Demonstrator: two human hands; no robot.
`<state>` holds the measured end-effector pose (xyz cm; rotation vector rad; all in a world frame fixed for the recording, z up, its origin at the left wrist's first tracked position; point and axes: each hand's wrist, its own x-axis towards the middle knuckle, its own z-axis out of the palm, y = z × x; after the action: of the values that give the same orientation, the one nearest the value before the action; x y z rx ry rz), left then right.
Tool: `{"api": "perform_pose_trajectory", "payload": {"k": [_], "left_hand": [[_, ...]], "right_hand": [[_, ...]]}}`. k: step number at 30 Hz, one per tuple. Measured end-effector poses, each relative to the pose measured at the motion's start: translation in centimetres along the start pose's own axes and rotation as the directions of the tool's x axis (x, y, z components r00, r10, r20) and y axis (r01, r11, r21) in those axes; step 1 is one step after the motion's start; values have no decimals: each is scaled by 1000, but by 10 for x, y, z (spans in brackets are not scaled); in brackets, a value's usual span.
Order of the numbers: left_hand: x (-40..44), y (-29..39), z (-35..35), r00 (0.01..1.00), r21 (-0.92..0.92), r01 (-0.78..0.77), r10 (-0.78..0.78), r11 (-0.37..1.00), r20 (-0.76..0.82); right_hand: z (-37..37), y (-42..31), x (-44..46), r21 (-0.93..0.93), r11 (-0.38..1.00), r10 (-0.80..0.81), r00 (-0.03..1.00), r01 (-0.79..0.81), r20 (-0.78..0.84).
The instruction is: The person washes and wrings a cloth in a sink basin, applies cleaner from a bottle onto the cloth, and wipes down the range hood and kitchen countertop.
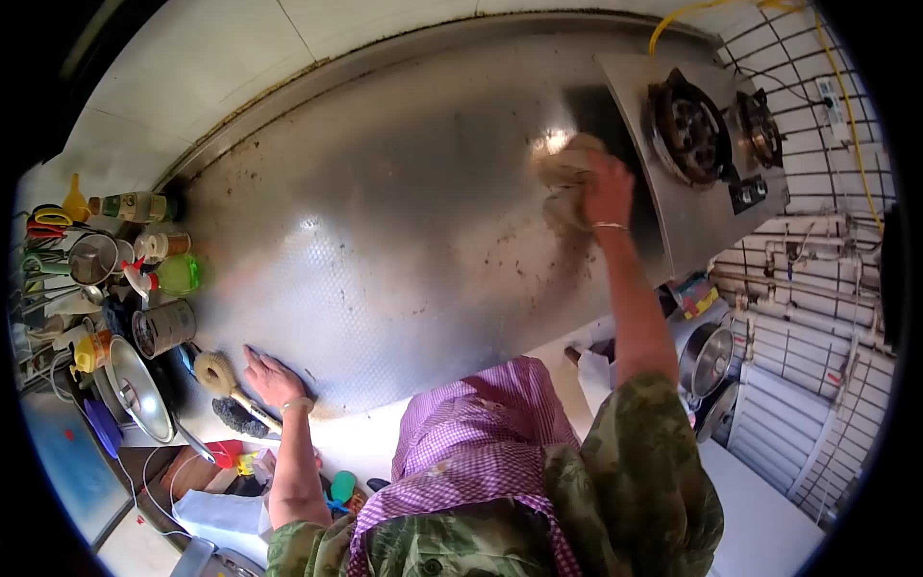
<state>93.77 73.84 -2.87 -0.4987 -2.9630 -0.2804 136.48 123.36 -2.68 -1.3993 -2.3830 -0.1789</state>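
A wide metal countertop (385, 221) with scattered dark specks lies in front of me. My right hand (608, 190) is closed on a brownish cloth (567, 162), which touches the metal near the stove. Blur hides the cloth's exact shape. At the counter's lower left edge, my left hand (273, 377) rests flat with fingers spread, holding nothing. Just left of it are a round-headed brush (216, 373) and a dark scrubber (237, 417).
A gas stove (625, 87) stands at the right end. Along the left are a green spray bottle (178, 275), a can (165, 328), a pot lid (141, 389) and several utensils. A wire rack (808, 77) lines the right wall.
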Motion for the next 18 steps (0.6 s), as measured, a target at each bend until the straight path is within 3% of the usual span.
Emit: {"api": "perform_pose_trajectory", "payload": {"k": [4, 6, 7, 8, 14, 15, 17, 18], "left_hand": [[-2, 7, -8, 998, 20, 41, -42, 999, 53], [-6, 7, -9, 999, 16, 31, -31, 999, 31], [-6, 9, -9, 1000, 11, 21, -21, 1000, 18], [-6, 6, -7, 1000, 5, 4, -4, 1000, 10], [-7, 1, -6, 1000, 22, -25, 24, 999, 16], [-7, 2, -7, 1000, 21, -16, 16, 1000, 15], [-6, 0, -6, 1000, 10, -14, 13, 1000, 23], [-6, 0, -5, 1000, 9, -14, 14, 1000, 23]], "right_hand": [[-20, -4, -65, -184, 941, 293, 956, -282, 31], [-47, -78, -85, -56, 994, 91, 996, -90, 17], [-75, -126, -85, 51, 993, 100, 982, -109, 160], [-78, -155, -96, 218, 975, -51, 999, 47, 14], [-101, -152, -115, 398, 913, -187, 960, 92, 206], [-115, -133, -109, 375, 924, -135, 980, 72, 145], [-86, -51, -132, 109, 985, 138, 990, -137, -1], [-88, -24, -137, -75, 955, 290, 957, -288, 25]]}}
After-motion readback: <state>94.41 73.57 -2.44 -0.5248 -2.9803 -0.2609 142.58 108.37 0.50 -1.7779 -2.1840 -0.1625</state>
